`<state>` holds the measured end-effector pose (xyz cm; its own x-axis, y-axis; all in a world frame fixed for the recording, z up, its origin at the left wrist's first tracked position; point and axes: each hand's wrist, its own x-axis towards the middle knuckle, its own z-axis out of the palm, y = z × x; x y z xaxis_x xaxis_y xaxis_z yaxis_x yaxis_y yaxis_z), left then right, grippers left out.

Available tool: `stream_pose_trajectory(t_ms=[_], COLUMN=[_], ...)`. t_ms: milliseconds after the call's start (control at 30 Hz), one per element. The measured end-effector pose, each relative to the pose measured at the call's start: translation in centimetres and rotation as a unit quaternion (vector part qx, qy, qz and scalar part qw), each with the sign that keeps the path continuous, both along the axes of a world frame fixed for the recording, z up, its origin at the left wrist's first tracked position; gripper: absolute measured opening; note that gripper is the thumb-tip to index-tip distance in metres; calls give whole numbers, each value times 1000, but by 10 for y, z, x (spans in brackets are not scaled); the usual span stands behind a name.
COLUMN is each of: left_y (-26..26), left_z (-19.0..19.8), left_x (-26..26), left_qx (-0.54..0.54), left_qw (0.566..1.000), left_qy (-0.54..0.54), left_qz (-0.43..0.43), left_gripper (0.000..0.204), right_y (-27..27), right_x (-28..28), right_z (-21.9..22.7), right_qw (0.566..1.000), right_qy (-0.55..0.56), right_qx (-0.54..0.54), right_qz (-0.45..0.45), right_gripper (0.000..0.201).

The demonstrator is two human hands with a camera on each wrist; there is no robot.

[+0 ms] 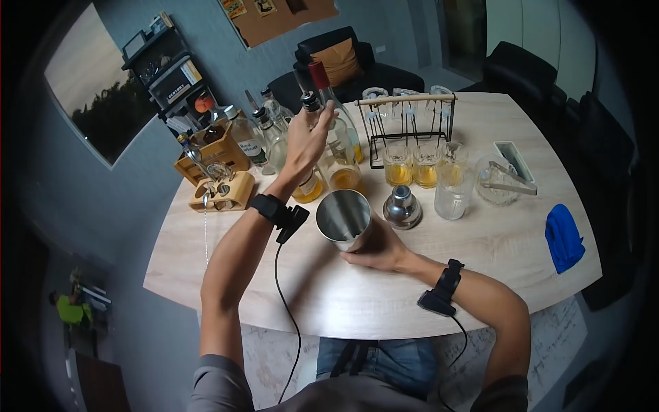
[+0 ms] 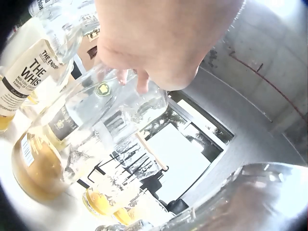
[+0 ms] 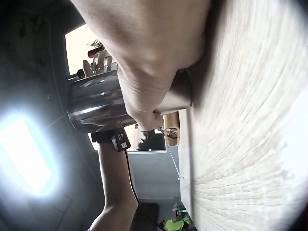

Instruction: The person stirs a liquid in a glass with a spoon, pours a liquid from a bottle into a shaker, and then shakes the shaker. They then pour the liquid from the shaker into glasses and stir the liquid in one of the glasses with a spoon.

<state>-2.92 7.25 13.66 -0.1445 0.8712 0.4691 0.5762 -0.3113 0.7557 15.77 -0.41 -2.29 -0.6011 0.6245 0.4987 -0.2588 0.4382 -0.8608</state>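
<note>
Over the feed I see the tin (image 1: 341,216) in the right hand (image 1: 379,250), the shaker top (image 1: 403,213) just to its right on the table (image 1: 329,302), and behind it a bottle (image 1: 341,154), the left hand (image 1: 309,141) at its neck. Left of that are more bottles (image 1: 248,145), then a crate (image 1: 226,154) behind a stand (image 1: 240,187). On my right sit three glasses (image 1: 426,170) before a rack (image 1: 405,100), another glass (image 1: 450,202) in front, tongs (image 1: 511,187) across a bowl (image 1: 495,199), and a cloth (image 1: 564,240) near the table's edge.
</note>
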Motion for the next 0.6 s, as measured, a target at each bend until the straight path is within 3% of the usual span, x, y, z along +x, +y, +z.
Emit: stream_pose_trajectory(t_ms=[233, 300, 400, 600], left_y=[-9, -17, -27, -62], left_z=[-9, -11, -18, -16], left_x=[-4, -7, -13, -26], left_qx=[51, 47, 77, 54], left_qw=[998, 999, 996, 996], left_qy=[27, -1, -48, -74], left_qz=[-3, -8, -5, 7], left_gripper=[52, 49, 37, 36], right_y=[-1, -1, -2, -5], right_x=[3, 3, 3, 8], right_z=[6, 9, 11, 24], right_qw=[1000, 991, 992, 981], right_qy=[-29, -68, -89, -110], right_qx=[6, 109, 94, 161], right_qz=[-9, -33, -5, 12], right_gripper=[83, 84, 86, 84])
